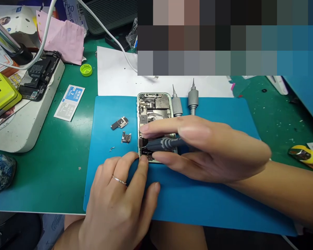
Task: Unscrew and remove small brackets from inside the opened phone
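Blue mat [211, 205]: toward eleven o'clock, an opened phone [160, 104] is laid lengthwise twelve-to-six; its six-o'clock end is touched by the left hand [120, 194], thumb apart; a screwdriver [159, 144] is clasped by the right hand [224, 152].

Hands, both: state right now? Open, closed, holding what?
Left hand: open, grasping nothing visible, fingertips at the phone's lower left edge.
Right hand: closed on the driver, its tip over the phone's lower part.
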`<state>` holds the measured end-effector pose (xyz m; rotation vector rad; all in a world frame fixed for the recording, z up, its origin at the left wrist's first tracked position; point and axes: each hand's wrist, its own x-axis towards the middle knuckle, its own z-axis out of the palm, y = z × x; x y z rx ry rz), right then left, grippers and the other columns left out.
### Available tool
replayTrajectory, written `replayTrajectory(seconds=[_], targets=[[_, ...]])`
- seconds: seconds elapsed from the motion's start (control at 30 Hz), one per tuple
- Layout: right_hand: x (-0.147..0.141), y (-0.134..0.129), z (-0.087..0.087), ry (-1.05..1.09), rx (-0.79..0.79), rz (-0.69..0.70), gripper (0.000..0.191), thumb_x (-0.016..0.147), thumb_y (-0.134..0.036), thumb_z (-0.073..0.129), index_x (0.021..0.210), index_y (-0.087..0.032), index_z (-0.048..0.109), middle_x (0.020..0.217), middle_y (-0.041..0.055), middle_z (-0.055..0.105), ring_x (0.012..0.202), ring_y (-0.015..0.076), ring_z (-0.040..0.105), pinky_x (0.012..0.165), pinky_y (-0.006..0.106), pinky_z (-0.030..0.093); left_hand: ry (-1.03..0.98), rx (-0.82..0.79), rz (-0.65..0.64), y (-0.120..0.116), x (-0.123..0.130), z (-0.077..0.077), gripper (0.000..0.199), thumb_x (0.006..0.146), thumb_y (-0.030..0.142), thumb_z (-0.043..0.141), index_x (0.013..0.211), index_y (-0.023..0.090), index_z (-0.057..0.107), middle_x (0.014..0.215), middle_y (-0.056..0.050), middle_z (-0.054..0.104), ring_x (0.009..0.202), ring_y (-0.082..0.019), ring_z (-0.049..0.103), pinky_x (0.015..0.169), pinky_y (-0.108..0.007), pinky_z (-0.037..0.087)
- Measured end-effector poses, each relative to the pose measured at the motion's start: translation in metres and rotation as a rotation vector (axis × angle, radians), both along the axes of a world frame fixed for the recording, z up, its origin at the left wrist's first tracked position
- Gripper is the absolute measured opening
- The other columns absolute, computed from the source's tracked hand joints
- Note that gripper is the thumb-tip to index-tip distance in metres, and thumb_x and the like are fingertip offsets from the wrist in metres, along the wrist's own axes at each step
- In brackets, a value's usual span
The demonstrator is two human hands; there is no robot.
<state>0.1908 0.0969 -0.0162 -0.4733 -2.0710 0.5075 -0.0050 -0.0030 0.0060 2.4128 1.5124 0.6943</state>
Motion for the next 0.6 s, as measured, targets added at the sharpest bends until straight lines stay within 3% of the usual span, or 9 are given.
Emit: replayTrajectory(seconds=[0.17, 0.33, 0.47, 0.6], targets=[[0.0022, -0.001, -0.0004, 0.051, -0.027, 0.03, 0.08, 0.095, -0.001, 0.055, 0.167, -0.026, 0.032, 0.144, 0.0085, 0.069, 0.121, 0.0143, 0.075, 0.102, 0.023, 0.065, 0.008, 0.004, -0.008, 0.0005, -0.0005, 0.0002, 0.03, 0.105, 0.024, 0.06, 0.13, 0.009, 0.067, 0.131, -0.016, 0.067, 0.108, -0.028, 0.059, 0.089, -0.043, 0.046], [-0.0003, 0.0001, 0.0011, -0.006, -0.011, -0.011, 0.075, 0.094, -0.003, 0.061, 0.162, -0.027, 0.043, 0.135, 0.0092, 0.075, 0.12, 0.0133, 0.075, 0.105, 0.021, 0.062, 0.003, 0.004, -0.008, 0.0001, -0.0002, 0.0, 0.031, 0.105, 0.024, 0.06, 0.131, 0.009, 0.068, 0.131, -0.016, 0.066, 0.107, -0.028, 0.059, 0.09, -0.043, 0.046], [-0.0049, 0.0026, 0.0017, 0.056, 0.039, 0.019, 0.084, 0.094, 0.003, 0.047, 0.17, -0.022, 0.021, 0.129, 0.0124, 0.077, 0.109, 0.0156, 0.079, 0.093, 0.024, 0.068, 0.0, -0.002, -0.004, -0.001, -0.0001, -0.0008, 0.033, 0.105, 0.024, 0.06, 0.134, 0.009, 0.067, 0.133, -0.016, 0.065, 0.109, -0.028, 0.059, 0.092, -0.043, 0.045], [-0.0057, 0.0039, 0.0057, 0.013, 0.059, -0.001, 0.081, 0.096, -0.005, 0.061, 0.168, -0.02, 0.028, 0.126, 0.0149, 0.078, 0.112, 0.0165, 0.078, 0.1, 0.023, 0.065, -0.003, -0.002, -0.003, -0.0017, -0.0004, -0.0013, 0.032, 0.105, 0.024, 0.061, 0.133, 0.009, 0.067, 0.133, -0.015, 0.065, 0.108, -0.028, 0.059, 0.091, -0.043, 0.045]])
